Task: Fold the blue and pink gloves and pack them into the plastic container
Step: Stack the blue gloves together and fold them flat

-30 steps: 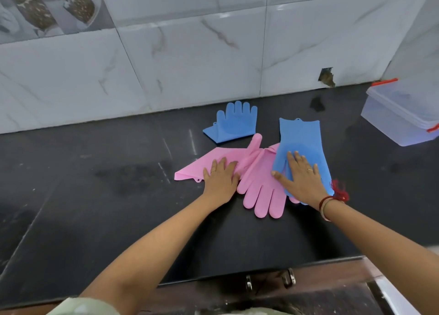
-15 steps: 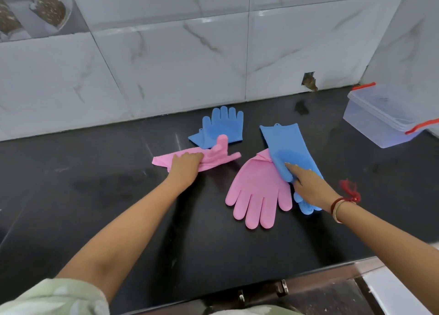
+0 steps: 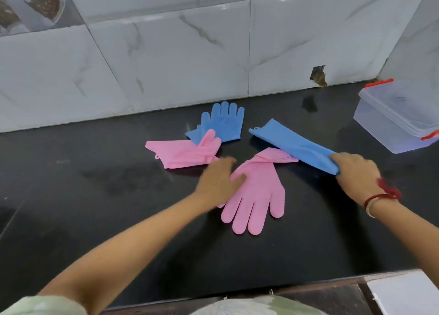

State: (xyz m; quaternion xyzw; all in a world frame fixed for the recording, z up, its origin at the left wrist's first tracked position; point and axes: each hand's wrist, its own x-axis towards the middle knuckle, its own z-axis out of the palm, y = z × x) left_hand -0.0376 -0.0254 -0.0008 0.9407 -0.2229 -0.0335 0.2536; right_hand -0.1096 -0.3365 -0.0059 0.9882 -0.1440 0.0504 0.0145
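Several rubber gloves lie on the black counter (image 3: 118,219). A pink glove (image 3: 259,191) lies flat in the middle, fingers toward me. My left hand (image 3: 218,181), blurred, rests open on its left edge. A second pink glove (image 3: 183,152) lies to the left, partly over a blue glove (image 3: 223,123) near the wall. My right hand (image 3: 354,172) grips the finger end of another blue glove (image 3: 292,146), which stretches up-left from it, its cuff on the counter. The clear plastic container (image 3: 389,119) with red clips stands at the far right, its lid on.
A white marble-tiled wall (image 3: 190,53) runs behind the counter, with a small hole (image 3: 318,75) low on the right. The counter's front edge (image 3: 308,286) is near my body. A red thread bracelet is on my right wrist.
My left hand let go of the left pink glove and moved right onto the middle pink glove. My right hand pulled the blue glove off the pink one, toward the right.
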